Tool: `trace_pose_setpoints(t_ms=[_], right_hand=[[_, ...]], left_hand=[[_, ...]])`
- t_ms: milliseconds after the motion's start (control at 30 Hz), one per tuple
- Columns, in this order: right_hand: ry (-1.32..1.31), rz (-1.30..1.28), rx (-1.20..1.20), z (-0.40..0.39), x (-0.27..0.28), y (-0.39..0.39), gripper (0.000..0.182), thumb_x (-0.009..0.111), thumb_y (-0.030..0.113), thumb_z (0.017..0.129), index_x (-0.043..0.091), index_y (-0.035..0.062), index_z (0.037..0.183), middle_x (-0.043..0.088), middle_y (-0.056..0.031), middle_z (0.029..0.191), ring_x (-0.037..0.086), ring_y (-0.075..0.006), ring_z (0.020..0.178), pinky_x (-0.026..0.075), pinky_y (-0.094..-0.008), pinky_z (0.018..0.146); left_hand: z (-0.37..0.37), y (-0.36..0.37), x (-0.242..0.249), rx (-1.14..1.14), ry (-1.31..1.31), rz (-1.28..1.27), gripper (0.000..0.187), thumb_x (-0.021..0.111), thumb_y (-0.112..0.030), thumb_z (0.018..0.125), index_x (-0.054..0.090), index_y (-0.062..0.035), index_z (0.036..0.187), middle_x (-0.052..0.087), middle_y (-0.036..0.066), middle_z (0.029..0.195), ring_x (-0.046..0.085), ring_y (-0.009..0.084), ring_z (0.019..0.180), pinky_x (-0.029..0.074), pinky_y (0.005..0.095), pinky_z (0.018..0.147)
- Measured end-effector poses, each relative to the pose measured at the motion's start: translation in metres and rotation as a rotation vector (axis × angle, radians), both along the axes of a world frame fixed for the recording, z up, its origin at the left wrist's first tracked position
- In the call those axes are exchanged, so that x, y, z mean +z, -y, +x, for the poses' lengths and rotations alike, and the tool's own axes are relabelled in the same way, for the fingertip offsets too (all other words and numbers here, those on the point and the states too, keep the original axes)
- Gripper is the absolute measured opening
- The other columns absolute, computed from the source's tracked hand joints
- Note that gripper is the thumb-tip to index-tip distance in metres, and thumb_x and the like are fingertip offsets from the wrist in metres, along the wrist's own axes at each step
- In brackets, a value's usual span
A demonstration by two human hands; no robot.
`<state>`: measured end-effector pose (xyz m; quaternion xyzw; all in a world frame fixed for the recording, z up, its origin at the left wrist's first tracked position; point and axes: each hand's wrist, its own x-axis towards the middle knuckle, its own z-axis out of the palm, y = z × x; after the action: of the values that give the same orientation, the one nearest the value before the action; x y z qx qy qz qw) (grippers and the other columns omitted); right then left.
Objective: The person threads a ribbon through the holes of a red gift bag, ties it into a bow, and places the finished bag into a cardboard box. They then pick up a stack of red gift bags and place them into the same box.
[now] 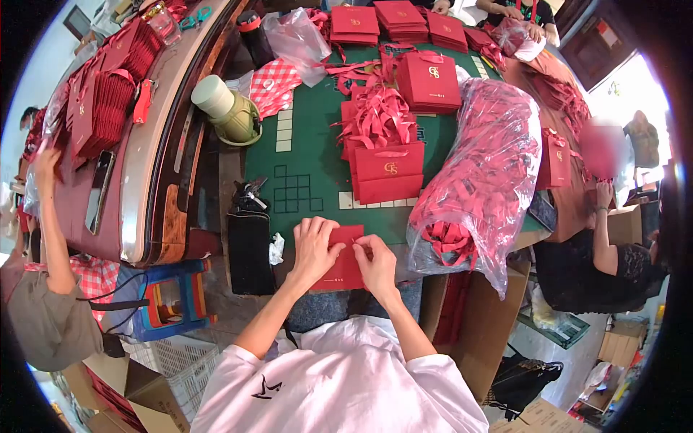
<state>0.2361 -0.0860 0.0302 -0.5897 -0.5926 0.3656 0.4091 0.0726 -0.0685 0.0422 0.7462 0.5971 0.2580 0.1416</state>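
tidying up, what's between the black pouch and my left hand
A crumpled white wad lies between the black pouch and your left hand, in the head view.

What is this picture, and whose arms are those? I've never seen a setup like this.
There's no machine here. This single picture comes from a camera worn on a person's head, looking forward and down; the scene looks curved. The arms reaching up from the white shirt are the wearer's. The left hand and right hand are both at a flat red paper bag; what the fingertips pinch is too small to make out. Farther up the green tabletop lie red bags with gold lettering, loose red ribbons and a clear plastic sack stuffed with ribbon. Other people are around the tables.
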Motion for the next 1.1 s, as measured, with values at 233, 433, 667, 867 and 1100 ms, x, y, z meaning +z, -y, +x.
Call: trace_pose_setpoints(t_ms=[233, 433, 667, 867, 1100], right_hand=[[0.037, -0.028, 0.016, -0.004, 0.013, -0.005, 0.010, 0.068, 0.007, 0.085, 0.063, 0.0025, 0.091, 0.067, -0.0128, 0.083, 0.068, -0.0247, 0.070, 0.053, -0.0355, 0.064], [0.021, -0.078, 0.010, -0.005, 0.020, -0.007, 0.009, 0.070, 0.008, 0.082, 0.065, 0.0015, 0.087, 0.069, -0.0128, 0.080, 0.070, -0.0234, 0.069, 0.054, -0.0343, 0.065], [0.096, -0.144, 0.020, 0.000, 0.029, -0.013, 0.012, 0.071, 0.010, 0.079, 0.067, -0.0003, 0.084, 0.070, -0.0123, 0.072, 0.070, -0.0208, 0.067, 0.055, -0.0322, 0.065], [0.089, -0.119, 0.065, 0.001, 0.034, -0.011, 0.013, 0.071, 0.010, 0.079, 0.067, -0.0015, 0.084, 0.070, -0.0121, 0.071, 0.070, -0.0187, 0.066, 0.055, -0.0311, 0.064], [0.116, -0.104, 0.046, -0.002, 0.031, -0.011, 0.012, 0.071, 0.008, 0.077, 0.066, -0.0018, 0.082, 0.070, -0.0141, 0.072, 0.071, -0.0223, 0.066, 0.056, -0.0331, 0.065]], left_hand=[[0.003, 0.003, 0.009, -0.008, 0.058, -0.053, 0.037, 0.079, -0.013, 0.072, 0.060, -0.0111, 0.104, 0.064, 0.005, 0.092, 0.056, 0.0266, 0.093, 0.035, 0.0411, 0.090], [0.007, 0.009, 0.006, 0.023, 0.128, -0.089, 0.028, 0.075, -0.010, 0.075, 0.063, -0.0119, 0.101, 0.065, 0.003, 0.090, 0.058, 0.0253, 0.089, 0.035, 0.0413, 0.090], [0.010, 0.016, 0.013, 0.090, 0.169, -0.042, 0.028, 0.074, -0.008, 0.075, 0.064, -0.0118, 0.101, 0.066, 0.004, 0.088, 0.058, 0.0251, 0.088, 0.036, 0.0416, 0.090], [0.011, 0.015, 0.015, 0.087, 0.170, -0.090, 0.027, 0.074, -0.008, 0.075, 0.063, -0.0119, 0.099, 0.067, 0.003, 0.089, 0.059, 0.0254, 0.087, 0.036, 0.0418, 0.090], [0.014, 0.018, 0.016, 0.057, 0.137, -0.093, 0.024, 0.071, -0.005, 0.076, 0.062, -0.0122, 0.097, 0.066, 0.002, 0.087, 0.059, 0.0247, 0.085, 0.036, 0.0411, 0.088]])
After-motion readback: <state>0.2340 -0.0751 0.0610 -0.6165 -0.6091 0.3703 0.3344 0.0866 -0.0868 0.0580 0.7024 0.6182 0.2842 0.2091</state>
